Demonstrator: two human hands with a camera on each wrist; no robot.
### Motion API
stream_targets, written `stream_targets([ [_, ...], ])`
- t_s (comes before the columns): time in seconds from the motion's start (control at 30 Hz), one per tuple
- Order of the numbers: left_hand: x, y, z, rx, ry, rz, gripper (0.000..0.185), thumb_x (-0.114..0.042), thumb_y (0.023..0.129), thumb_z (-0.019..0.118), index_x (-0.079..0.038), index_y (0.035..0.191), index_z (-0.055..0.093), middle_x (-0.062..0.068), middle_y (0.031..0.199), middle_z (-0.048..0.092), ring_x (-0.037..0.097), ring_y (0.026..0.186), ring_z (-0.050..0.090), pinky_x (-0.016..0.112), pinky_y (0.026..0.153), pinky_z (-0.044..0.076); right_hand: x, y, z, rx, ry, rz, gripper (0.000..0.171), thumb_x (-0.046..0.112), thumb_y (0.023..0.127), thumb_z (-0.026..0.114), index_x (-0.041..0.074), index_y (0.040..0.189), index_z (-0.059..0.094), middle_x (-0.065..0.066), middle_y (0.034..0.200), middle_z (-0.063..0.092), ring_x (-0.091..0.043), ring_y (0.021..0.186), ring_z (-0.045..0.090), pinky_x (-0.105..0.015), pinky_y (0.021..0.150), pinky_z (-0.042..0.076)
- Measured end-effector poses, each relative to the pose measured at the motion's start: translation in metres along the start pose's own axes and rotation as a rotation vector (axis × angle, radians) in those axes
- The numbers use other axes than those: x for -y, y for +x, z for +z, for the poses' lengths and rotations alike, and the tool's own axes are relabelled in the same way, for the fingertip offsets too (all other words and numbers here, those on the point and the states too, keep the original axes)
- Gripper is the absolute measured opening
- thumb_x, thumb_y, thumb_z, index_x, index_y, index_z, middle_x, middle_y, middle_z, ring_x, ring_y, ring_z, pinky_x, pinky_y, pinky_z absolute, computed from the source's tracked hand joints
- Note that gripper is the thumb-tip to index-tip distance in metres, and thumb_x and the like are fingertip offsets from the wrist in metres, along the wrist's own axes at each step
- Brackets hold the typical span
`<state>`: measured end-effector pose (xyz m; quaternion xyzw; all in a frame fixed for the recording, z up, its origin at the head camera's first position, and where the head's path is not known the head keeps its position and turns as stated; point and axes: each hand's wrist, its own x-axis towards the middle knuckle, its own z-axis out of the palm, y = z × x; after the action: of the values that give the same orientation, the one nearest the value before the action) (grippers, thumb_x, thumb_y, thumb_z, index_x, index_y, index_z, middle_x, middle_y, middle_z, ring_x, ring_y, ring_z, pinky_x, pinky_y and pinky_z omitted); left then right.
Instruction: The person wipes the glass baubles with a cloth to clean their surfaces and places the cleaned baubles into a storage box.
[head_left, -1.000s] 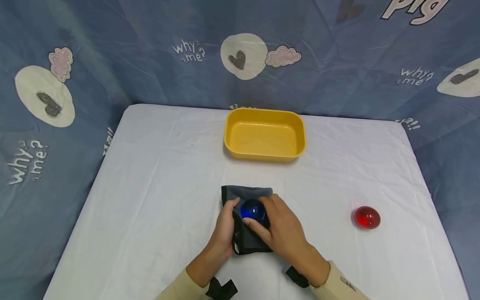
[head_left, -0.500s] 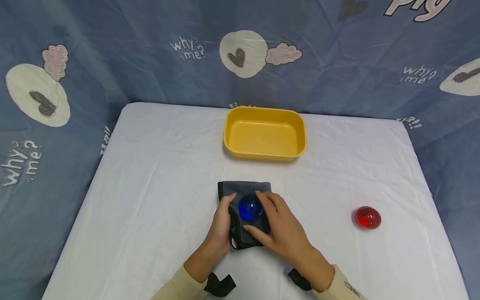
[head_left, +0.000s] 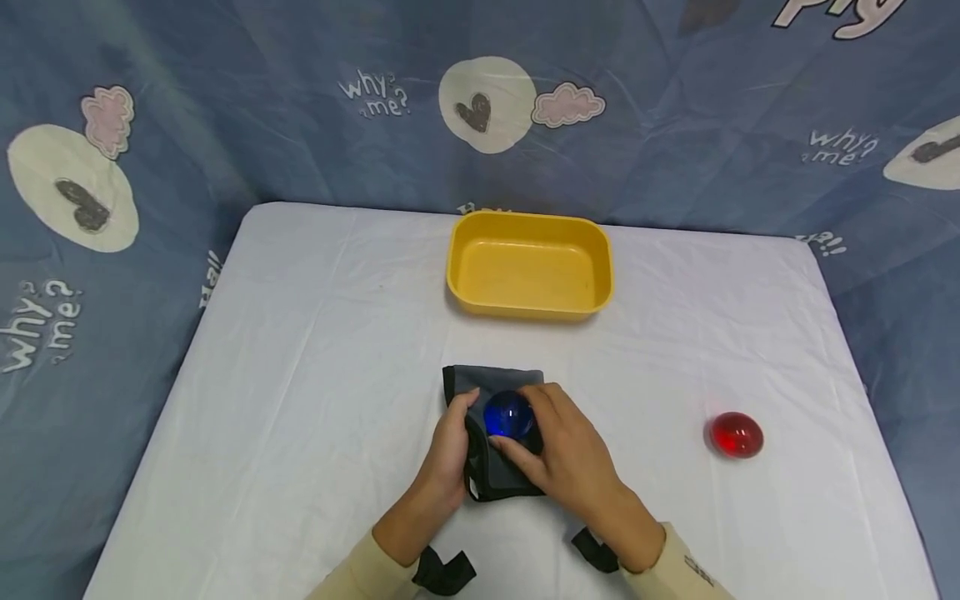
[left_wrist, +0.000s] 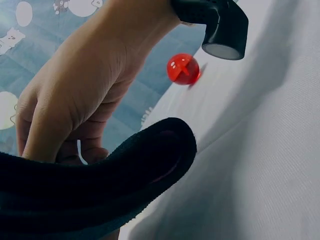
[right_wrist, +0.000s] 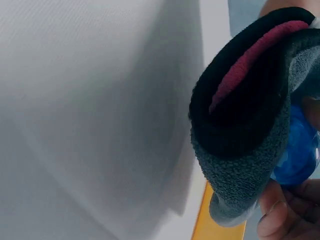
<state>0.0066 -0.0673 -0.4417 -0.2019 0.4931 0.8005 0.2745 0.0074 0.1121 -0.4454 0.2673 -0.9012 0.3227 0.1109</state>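
A blue glossy ball (head_left: 508, 414) sits at the mouth of a dark grey fabric pouch (head_left: 491, 382) in the near middle of the white table. My left hand (head_left: 448, 450) grips the pouch's left edge, thumb curled over the rim. My right hand (head_left: 564, 450) curls its thumb and fingers round the ball. In the right wrist view the pouch (right_wrist: 245, 125) shows a red lining, with the blue ball (right_wrist: 297, 155) behind its rim. In the left wrist view the black pouch rim (left_wrist: 100, 195) fills the foreground below the right hand (left_wrist: 75, 100).
An empty yellow tray (head_left: 529, 265) stands at the back middle of the table (head_left: 315, 350). A red ball (head_left: 737, 434) lies alone at the right, also seen as the red ball (left_wrist: 183, 68). A blue patterned cloth (head_left: 225, 100) hangs behind and beside the table.
My right hand's thumb and fingers have drawn back in around the blue ball after spreading a little. Both hands and the pouch stay almost in place.
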Motion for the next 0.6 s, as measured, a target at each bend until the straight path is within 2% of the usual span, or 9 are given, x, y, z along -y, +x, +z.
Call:
stream_targets([
  [0.17, -0.0002, 0.0005, -0.0002, 0.000, 0.021, -0.004, 0.068, -0.048, 0.105, 0.041, -0.003, 0.156, 0.032, 0.014, 0.149, 0.044, 0.024, 0.131, 0.045, 0.034, 0.110, 0.036, -0.0013, 0.0004, 0.0011, -0.004, 0.047, 0.050, 0.062, 0.056, 0.097, 0.068, -0.001, 0.122, 0.066, -0.011, 0.114, 0.066, -0.021, 0.099, 0.066, -0.041, 0.085, 0.058],
  [0.27, -0.0015, 0.0002, 0.0004, 0.002, 0.027, 0.000, 0.067, -0.049, 0.105, 0.041, -0.004, 0.154, 0.035, 0.012, 0.148, 0.044, 0.024, 0.133, 0.044, 0.036, 0.111, 0.035, -0.0021, 0.0004, 0.0010, 0.007, 0.075, 0.091, 0.059, 0.056, 0.100, 0.063, -0.001, 0.117, 0.069, -0.009, 0.110, 0.068, -0.019, 0.095, 0.066, -0.040, 0.082, 0.058],
  [0.43, -0.0023, -0.0002, 0.0011, 0.029, 0.019, -0.008, 0.066, -0.050, 0.105, 0.041, -0.004, 0.153, 0.038, 0.011, 0.145, 0.047, 0.022, 0.130, 0.048, 0.036, 0.110, 0.038, -0.0015, 0.0001, 0.0010, 0.032, 0.079, 0.153, 0.046, 0.045, 0.101, 0.068, 0.000, 0.111, 0.072, -0.005, 0.102, 0.068, -0.016, 0.090, 0.065, -0.038, 0.078, 0.058],
  [0.5, -0.0017, -0.0004, 0.0005, 0.031, 0.007, -0.010, 0.066, -0.049, 0.105, 0.041, -0.005, 0.154, 0.037, 0.011, 0.145, 0.048, 0.021, 0.129, 0.050, 0.035, 0.109, 0.039, -0.0006, 0.0001, -0.0004, 0.044, 0.073, 0.158, 0.048, 0.044, 0.098, 0.072, 0.000, 0.116, 0.070, -0.006, 0.104, 0.068, -0.016, 0.092, 0.064, -0.039, 0.081, 0.057],
  [0.6, -0.0023, 0.0000, -0.0013, 0.033, -0.010, -0.009, 0.066, -0.050, 0.105, 0.040, -0.005, 0.153, 0.039, 0.010, 0.141, 0.053, 0.018, 0.122, 0.054, 0.030, 0.104, 0.043, 0.0003, 0.0001, -0.0042, 0.066, 0.063, 0.089, 0.062, 0.044, 0.095, 0.077, -0.001, 0.134, 0.062, -0.010, 0.119, 0.066, -0.020, 0.105, 0.064, -0.042, 0.090, 0.057],
])
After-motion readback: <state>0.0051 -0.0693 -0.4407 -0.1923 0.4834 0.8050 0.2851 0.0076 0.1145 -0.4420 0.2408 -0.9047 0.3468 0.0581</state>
